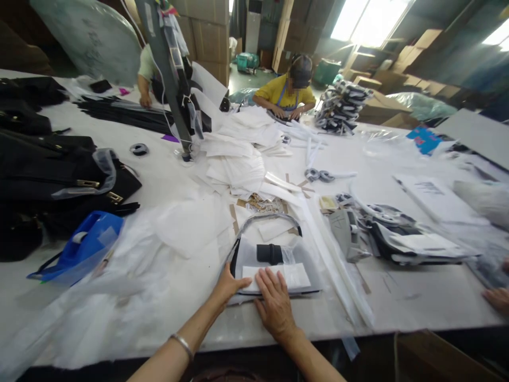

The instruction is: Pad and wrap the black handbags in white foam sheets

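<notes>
A black handbag (234, 253) lies flat in front of me, its wrapped handle (264, 216) arching away from me. Translucent white sheeting (310, 260) covers most of its face. On top rest a rolled black strap (269, 254) and a white paper packet (296, 275). My left hand (229, 285) grips the bag's lower left edge, thumb over the top and fingers partly hidden. My right hand (275, 302) lies with stretched fingers on the white packet, pressing flat at the bag's near side.
Black bags (59, 175) and a blue tape dispenser (89, 239) are at left. A grey tape dispenser (345, 233) and a wrapped bag (413, 244) lie right. White sheets (234, 164) pile behind. A co-worker in yellow (278, 93) sits opposite; another person's hand (499, 300) shows far right.
</notes>
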A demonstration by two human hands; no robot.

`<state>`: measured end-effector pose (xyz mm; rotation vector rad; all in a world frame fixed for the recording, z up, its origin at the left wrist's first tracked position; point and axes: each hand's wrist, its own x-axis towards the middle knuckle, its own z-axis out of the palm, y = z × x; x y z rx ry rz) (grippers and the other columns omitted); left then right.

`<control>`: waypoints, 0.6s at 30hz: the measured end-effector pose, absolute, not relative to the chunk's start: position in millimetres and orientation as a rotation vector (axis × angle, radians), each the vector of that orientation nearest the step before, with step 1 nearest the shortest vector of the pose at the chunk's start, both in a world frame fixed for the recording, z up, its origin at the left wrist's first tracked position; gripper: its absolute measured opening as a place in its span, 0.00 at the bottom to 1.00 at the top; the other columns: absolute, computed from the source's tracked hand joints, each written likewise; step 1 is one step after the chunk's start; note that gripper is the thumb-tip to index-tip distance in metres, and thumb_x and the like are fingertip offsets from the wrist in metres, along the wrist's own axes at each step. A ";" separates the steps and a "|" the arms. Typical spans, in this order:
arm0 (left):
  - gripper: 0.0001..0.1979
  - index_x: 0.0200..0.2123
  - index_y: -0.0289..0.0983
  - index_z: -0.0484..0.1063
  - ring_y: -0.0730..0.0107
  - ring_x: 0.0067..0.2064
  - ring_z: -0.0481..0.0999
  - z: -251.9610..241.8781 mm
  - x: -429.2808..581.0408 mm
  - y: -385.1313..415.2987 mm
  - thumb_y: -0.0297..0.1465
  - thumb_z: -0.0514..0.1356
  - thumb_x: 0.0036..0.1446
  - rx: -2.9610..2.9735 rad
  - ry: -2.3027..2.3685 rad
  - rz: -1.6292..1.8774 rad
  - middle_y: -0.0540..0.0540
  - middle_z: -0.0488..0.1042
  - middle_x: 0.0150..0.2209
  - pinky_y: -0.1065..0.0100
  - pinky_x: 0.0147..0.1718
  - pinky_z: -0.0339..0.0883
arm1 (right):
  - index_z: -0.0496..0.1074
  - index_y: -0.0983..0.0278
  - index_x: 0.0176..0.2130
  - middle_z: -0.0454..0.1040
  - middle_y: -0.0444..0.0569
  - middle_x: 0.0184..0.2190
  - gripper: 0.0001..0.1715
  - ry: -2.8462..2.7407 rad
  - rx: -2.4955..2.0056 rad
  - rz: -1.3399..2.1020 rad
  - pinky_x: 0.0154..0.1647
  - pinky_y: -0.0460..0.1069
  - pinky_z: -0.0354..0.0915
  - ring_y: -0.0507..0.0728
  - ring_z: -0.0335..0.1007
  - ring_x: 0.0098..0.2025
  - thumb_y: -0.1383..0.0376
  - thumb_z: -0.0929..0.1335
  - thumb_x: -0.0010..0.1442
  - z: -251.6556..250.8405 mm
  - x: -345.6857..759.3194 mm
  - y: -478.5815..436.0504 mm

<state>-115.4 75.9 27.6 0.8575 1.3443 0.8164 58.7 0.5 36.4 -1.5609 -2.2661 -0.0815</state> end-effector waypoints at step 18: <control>0.35 0.47 0.36 0.66 0.51 0.42 0.80 20.6 -111.5 79.2 0.35 0.74 0.33 0.813 1.496 0.789 0.43 0.79 0.38 0.52 0.49 0.71 | 0.63 0.59 0.62 0.70 0.49 0.59 0.31 -2.195 -1.562 -0.253 0.67 0.63 0.50 0.62 0.58 0.65 0.72 0.61 0.60 8.0 55.2 6.5</control>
